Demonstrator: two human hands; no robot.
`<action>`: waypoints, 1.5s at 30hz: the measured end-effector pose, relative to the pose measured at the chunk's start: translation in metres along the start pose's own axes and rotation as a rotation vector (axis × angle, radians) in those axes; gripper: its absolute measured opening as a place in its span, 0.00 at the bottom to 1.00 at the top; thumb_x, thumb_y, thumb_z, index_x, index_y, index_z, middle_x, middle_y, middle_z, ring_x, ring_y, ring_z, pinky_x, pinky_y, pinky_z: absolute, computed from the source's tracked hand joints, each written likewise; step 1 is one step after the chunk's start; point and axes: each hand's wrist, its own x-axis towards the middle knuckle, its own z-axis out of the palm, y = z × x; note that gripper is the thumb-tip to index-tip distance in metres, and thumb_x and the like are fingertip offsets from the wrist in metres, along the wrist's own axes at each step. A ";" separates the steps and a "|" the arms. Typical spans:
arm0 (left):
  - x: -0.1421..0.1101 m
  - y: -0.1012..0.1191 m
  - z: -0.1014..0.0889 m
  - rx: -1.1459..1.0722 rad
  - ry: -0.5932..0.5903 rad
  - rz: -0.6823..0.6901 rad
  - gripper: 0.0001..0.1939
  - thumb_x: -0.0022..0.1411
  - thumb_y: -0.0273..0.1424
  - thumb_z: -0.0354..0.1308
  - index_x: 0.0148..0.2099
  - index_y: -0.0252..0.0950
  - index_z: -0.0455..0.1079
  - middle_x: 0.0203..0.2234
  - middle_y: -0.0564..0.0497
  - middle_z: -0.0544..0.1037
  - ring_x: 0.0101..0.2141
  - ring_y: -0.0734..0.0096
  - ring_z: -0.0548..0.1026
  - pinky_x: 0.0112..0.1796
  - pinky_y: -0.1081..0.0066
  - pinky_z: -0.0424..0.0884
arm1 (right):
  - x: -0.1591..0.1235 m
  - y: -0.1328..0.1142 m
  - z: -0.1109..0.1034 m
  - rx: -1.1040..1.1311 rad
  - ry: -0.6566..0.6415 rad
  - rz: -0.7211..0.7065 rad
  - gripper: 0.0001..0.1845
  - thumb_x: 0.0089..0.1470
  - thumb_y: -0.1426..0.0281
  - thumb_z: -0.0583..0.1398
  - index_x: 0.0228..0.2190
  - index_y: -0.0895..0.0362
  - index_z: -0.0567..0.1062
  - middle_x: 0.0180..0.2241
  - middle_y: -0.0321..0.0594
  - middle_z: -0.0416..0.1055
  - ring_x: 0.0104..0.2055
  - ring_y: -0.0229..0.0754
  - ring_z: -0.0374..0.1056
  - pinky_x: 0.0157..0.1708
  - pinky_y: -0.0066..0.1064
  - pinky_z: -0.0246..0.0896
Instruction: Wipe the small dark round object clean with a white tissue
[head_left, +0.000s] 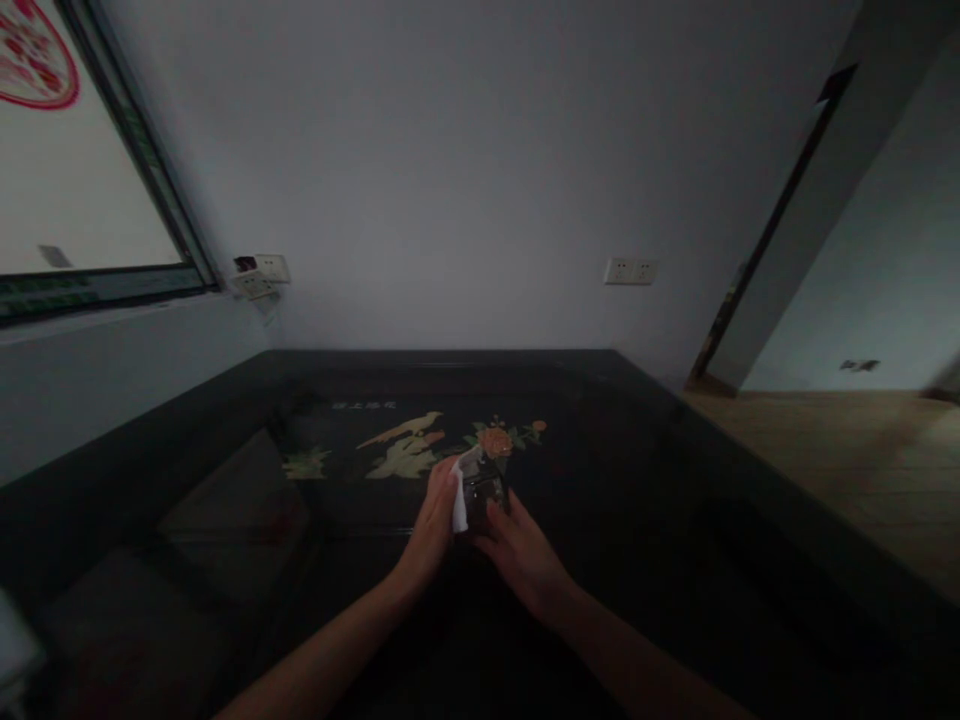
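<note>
My two hands meet over the middle of a dark lacquered table (pixel 615 440). A small white piece of paper or cloth (pixel 459 508) is pinched in my left hand (pixel 435 520), pressed against a small dark object (pixel 484 490). My right hand (pixel 521 555) is closed around that object from the right. The room is dim, so I cannot make out what the object is. Just beyond my hands, the tabletop carries a painted design (pixel 420 445) of a bird, green leaves and an orange flower.
The table's back edge meets a plain grey wall with two socket plates (pixel 630 270). More sockets (pixel 259 275) sit in the left corner under a window (pixel 67 190). Wooden floor (pixel 847 460) and a doorway lie to the right.
</note>
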 end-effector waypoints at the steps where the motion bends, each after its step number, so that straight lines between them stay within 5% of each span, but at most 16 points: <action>1: -0.001 0.002 0.000 0.030 -0.012 0.024 0.25 0.63 0.46 0.44 0.55 0.37 0.65 0.52 0.44 0.67 0.54 0.63 0.64 0.56 0.65 0.55 | 0.000 -0.001 0.000 -0.001 -0.007 -0.019 0.21 0.46 0.63 0.65 0.43 0.50 0.70 0.48 0.40 0.70 0.49 0.45 0.67 0.47 0.40 0.62; 8: -0.010 0.010 -0.001 0.205 -0.116 0.246 0.22 0.64 0.39 0.46 0.59 0.39 0.58 0.54 0.45 0.65 0.55 0.60 0.62 0.56 0.60 0.56 | 0.009 -0.015 -0.009 -0.010 0.034 -0.107 0.20 0.46 0.61 0.64 0.42 0.51 0.70 0.44 0.40 0.72 0.45 0.47 0.69 0.46 0.42 0.62; 14: -0.008 -0.005 -0.006 0.465 -0.255 0.538 0.35 0.54 0.29 0.59 0.62 0.41 0.50 0.59 0.41 0.59 0.58 0.53 0.57 0.57 0.53 0.53 | 0.020 -0.025 -0.015 0.004 0.087 -0.108 0.24 0.47 0.53 0.61 0.43 0.52 0.71 0.46 0.42 0.72 0.46 0.49 0.68 0.44 0.41 0.63; 22: -0.010 0.003 -0.006 0.486 -0.195 0.607 0.24 0.61 0.25 0.47 0.59 0.42 0.60 0.56 0.44 0.64 0.57 0.58 0.61 0.55 0.55 0.58 | 0.014 -0.022 -0.011 0.059 0.068 -0.069 0.21 0.46 0.54 0.61 0.41 0.51 0.73 0.45 0.42 0.73 0.48 0.50 0.66 0.43 0.43 0.63; 30: -0.014 0.000 -0.011 0.608 -0.411 0.796 0.33 0.61 0.27 0.47 0.67 0.42 0.44 0.62 0.45 0.55 0.61 0.57 0.54 0.60 0.54 0.49 | 0.015 -0.018 -0.018 0.031 0.034 -0.046 0.21 0.45 0.54 0.62 0.40 0.52 0.74 0.42 0.41 0.75 0.46 0.49 0.68 0.44 0.41 0.62; 36: -0.011 0.003 -0.009 0.435 -0.414 0.614 0.27 0.65 0.34 0.42 0.66 0.40 0.48 0.64 0.48 0.53 0.62 0.59 0.52 0.60 0.58 0.49 | 0.013 -0.011 -0.019 -0.007 -0.017 -0.059 0.23 0.45 0.60 0.63 0.45 0.50 0.70 0.42 0.39 0.74 0.45 0.47 0.69 0.44 0.39 0.63; 41: -0.006 0.001 -0.006 0.264 -0.206 0.271 0.25 0.66 0.41 0.39 0.57 0.36 0.66 0.53 0.45 0.70 0.53 0.58 0.67 0.56 0.59 0.58 | 0.010 -0.019 -0.015 -0.074 -0.043 -0.072 0.22 0.47 0.57 0.62 0.43 0.52 0.71 0.42 0.40 0.74 0.44 0.48 0.69 0.40 0.39 0.65; 45: -0.006 -0.006 -0.006 0.261 -0.082 0.184 0.26 0.65 0.44 0.42 0.50 0.31 0.72 0.45 0.43 0.77 0.46 0.56 0.73 0.51 0.58 0.64 | 0.010 -0.028 -0.014 -0.015 -0.054 -0.097 0.20 0.49 0.58 0.61 0.43 0.53 0.71 0.43 0.41 0.74 0.43 0.47 0.69 0.38 0.38 0.67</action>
